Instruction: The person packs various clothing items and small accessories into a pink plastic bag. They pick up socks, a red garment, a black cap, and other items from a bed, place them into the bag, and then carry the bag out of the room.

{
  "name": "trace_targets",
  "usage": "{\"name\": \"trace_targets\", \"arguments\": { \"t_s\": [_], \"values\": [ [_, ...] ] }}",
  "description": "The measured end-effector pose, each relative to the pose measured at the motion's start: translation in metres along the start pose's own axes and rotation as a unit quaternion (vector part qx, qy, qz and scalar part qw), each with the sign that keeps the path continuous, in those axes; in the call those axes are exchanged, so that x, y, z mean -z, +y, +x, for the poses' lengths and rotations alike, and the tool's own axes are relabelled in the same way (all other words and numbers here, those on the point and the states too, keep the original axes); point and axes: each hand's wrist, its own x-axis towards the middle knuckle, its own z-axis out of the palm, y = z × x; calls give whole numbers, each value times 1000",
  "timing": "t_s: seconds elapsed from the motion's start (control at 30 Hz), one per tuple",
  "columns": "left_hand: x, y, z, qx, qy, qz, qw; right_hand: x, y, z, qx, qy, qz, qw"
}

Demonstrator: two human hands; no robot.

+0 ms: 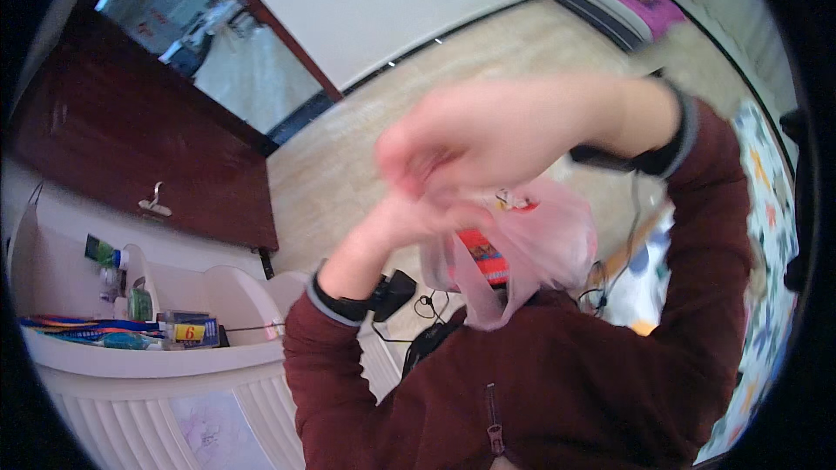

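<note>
My left hand (428, 219) is at the centre, its fingers curled at the gathered top of a pink translucent plastic bag (555, 228). A handle loop of the bag hangs loose towards my body. Through the film shows a red package (483, 254) with coloured print. Just above and touching or overlapping the left hand is my right hand (470, 137), blurred, its fingers bent downwards. Whether it holds part of the bag is hidden. Both wrists wear black bands with devices attached.
On the left, a white shelf unit (163, 362) carries toothbrushes (98, 325), bottles and small packs. Behind it stands a dark red door (150, 137) with a metal handle (155, 207). Cables hang near my body. A patterned cloth (764, 209) lies at the right, a cushioned seat (643, 3) at the upper right.
</note>
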Motion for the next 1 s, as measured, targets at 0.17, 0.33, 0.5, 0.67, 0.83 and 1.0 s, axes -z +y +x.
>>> {"name": "trace_targets", "arguments": {
  "t_s": [0.17, 0.33, 0.5, 0.67, 0.83, 1.0],
  "values": [
    [71, -75, -8, 73, 213, 118, 967, 9, 78, 137, 58, 2, 54, 997],
    [183, -139, -18, 243, 300, -191, 902, 32, 200, 255, 49, 79, 194, 977],
    [313, -200, -24, 217, 374, -180, 884, 48, 304, 345, -33, 90, 203, 975],
    [454, -257, -36, 232, 381, -180, 877, 57, 379, 458, -47, 143, 280, 948],
    [571, -323, -52, 213, 473, -140, 844, 70, 450, 586, -9, 184, 359, 915],
    [694, -399, -75, 206, 541, -102, 809, 82, 530, 717, 18, 174, 339, 924]
  ]
}}
